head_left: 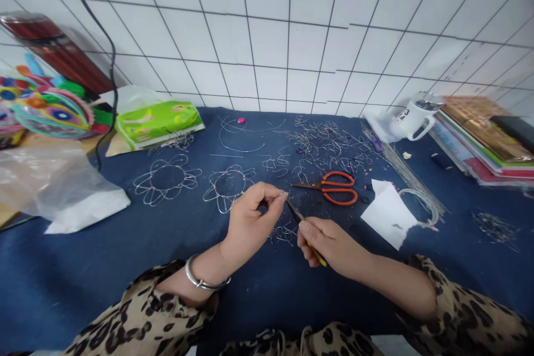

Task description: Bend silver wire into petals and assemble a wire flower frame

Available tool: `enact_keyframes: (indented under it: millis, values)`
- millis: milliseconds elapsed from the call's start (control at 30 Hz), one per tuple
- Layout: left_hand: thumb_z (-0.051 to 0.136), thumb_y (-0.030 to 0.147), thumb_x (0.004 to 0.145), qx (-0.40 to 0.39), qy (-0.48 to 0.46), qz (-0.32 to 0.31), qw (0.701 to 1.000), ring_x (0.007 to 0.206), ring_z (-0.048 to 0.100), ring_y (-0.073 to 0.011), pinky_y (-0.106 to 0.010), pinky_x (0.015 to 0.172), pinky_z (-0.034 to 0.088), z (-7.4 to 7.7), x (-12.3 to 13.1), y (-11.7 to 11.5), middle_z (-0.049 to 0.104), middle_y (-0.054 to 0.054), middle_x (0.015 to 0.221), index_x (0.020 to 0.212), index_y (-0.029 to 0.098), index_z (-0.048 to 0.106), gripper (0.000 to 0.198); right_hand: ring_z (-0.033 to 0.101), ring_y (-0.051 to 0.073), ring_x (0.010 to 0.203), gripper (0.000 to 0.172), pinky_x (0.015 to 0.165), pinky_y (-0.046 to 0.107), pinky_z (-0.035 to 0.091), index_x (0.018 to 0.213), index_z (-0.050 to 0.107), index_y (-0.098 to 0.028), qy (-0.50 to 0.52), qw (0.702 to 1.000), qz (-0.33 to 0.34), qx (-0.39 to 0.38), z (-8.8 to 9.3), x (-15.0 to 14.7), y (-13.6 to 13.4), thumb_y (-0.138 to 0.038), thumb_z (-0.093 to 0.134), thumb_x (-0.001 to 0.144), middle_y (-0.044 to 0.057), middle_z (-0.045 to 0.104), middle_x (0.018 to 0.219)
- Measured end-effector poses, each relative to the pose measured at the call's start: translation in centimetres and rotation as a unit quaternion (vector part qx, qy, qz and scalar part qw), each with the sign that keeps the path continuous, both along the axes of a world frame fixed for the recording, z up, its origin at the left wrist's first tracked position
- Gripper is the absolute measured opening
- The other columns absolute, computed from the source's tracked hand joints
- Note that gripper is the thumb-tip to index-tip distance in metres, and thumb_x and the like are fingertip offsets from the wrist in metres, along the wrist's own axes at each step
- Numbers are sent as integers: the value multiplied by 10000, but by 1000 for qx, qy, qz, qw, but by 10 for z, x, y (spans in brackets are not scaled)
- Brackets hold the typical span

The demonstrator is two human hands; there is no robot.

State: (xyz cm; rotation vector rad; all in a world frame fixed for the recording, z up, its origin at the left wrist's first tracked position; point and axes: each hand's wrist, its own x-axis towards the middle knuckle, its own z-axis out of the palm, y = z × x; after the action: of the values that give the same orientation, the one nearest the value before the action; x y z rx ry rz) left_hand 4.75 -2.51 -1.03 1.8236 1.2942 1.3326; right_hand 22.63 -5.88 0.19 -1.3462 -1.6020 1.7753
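My left hand [252,217] pinches a thin piece of silver wire [284,194] between thumb and fingertips, just above the blue cloth [125,267]. My right hand [329,245] is closed round small pliers with a yellow handle [306,231], whose dark tip points up at the wire. A small bent wire piece [283,232] lies on the cloth between my hands. Two finished wire flower shapes, one [228,184] near my left hand and another [166,179] further left, rest flat on the cloth.
Orange-handled scissors [334,187] lie right of the hands, beside a white paper scrap [387,212] and a coil [421,206]. Loose wire bits [321,147] are scattered behind. A white mug [415,117], stacked books [484,139], green tissue pack [156,121] and plastic bag [54,183] ring the cloth.
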Motion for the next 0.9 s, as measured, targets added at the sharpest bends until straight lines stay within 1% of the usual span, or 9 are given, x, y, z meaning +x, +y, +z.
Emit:
enact_keyframes:
  millis: [400, 600, 900]
  values:
    - [610, 207, 809, -11, -13, 2, 1000, 655, 542, -111, -233, 601, 442, 0, 1, 0, 609, -9, 722, 776, 173, 601, 49, 505, 73, 494, 448, 486, 193, 398, 752, 479, -165, -8, 1000, 2, 1, 2, -1, 0, -560, 338, 906, -25, 502, 604]
    - [608, 208, 806, -12, -6, 6, 1000, 614, 516, -99, -217, 568, 425, 0, 1, 1, 597, -1, 696, 766, 170, 605, 55, 482, 73, 472, 439, 473, 195, 381, 736, 467, -170, -14, 1000, 7, 18, 4, -1, -1, -550, 336, 911, -35, 479, 579]
    - [609, 208, 805, -12, 7, -1, 1000, 624, 530, -99, -214, 573, 431, 0, -2, 2, 615, -5, 725, 779, 172, 604, 44, 441, 73, 455, 439, 463, 201, 373, 725, 454, -178, -24, 999, 15, 37, 3, -1, 0, -554, 326, 912, -46, 439, 557]
